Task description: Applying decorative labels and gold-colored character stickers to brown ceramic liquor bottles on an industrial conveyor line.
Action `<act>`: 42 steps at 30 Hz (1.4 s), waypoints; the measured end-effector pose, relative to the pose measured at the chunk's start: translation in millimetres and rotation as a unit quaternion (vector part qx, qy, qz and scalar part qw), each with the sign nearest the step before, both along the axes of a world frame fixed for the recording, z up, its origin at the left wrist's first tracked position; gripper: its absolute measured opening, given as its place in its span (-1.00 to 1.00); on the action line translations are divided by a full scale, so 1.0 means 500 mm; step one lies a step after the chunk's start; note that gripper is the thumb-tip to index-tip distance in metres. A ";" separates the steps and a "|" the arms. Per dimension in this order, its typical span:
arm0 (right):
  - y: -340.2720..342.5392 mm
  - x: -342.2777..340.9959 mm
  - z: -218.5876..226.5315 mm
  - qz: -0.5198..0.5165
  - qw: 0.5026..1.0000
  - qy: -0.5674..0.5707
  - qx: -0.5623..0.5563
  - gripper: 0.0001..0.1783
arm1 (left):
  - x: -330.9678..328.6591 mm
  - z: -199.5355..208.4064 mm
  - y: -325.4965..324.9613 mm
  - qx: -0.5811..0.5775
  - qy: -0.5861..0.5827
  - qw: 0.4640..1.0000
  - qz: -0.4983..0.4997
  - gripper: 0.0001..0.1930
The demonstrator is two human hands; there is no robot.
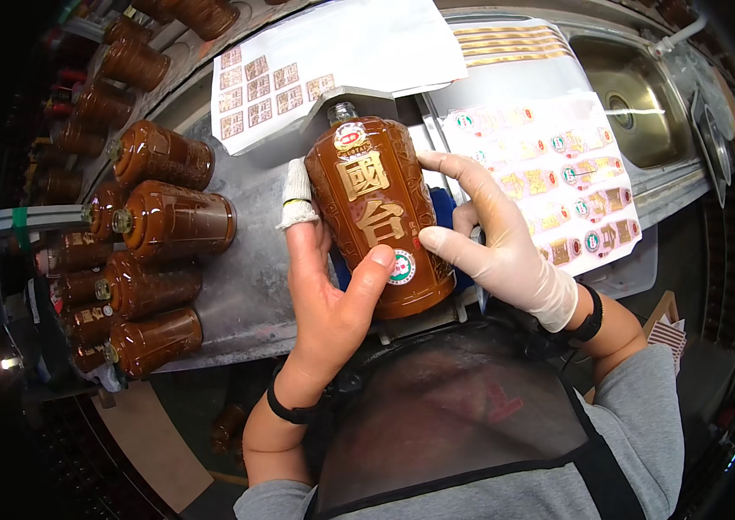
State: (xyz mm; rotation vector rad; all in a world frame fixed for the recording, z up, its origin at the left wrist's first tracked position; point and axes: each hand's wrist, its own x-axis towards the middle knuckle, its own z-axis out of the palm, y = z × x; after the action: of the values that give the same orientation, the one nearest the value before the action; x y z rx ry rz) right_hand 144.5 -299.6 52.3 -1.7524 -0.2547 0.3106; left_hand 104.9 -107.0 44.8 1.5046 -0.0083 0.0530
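Between both hands lies a brown bottle [378,217] on the worktop [246,286]. Left hand [333,295] presses its thumb on a round sticker [401,267]; gloved right hand [493,234] keeps a holding grip on the bottle's side. Left of the left hand lie more brown bottles [168,221].

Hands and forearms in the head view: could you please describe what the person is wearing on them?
The left hand is bare except for a white fabric cot on one finger, with a black band at the wrist. The right hand wears a thin whitish glove, also with a black wristband. Grey sleeves are pushed up both forearms.
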 end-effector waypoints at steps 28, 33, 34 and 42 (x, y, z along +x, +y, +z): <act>-0.152 0.169 -0.021 -0.219 0.938 0.207 0.171 -0.60 | -0.031 -0.026 0.037 0.013 -0.039 0.998 -0.054 -0.08; -0.112 0.098 0.024 -0.013 0.946 0.267 0.182 -0.55 | -0.033 -0.048 0.053 0.049 -0.059 0.995 -0.058 -0.04; -0.076 0.070 0.048 -0.020 0.957 0.240 0.162 -0.52 | -0.037 -0.054 0.056 0.054 -0.064 0.995 -0.047 -0.03; 0.049 0.081 0.113 0.147 0.941 -0.270 -0.142 -0.74 | -0.023 -0.057 0.051 0.046 -0.073 0.995 -0.047 0.03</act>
State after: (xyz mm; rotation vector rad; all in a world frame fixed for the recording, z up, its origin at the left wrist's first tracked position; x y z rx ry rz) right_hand 184.8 -275.1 108.6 -2.0647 -0.9131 0.0720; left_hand 93.2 -81.8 16.5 1.5875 -0.2015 0.0864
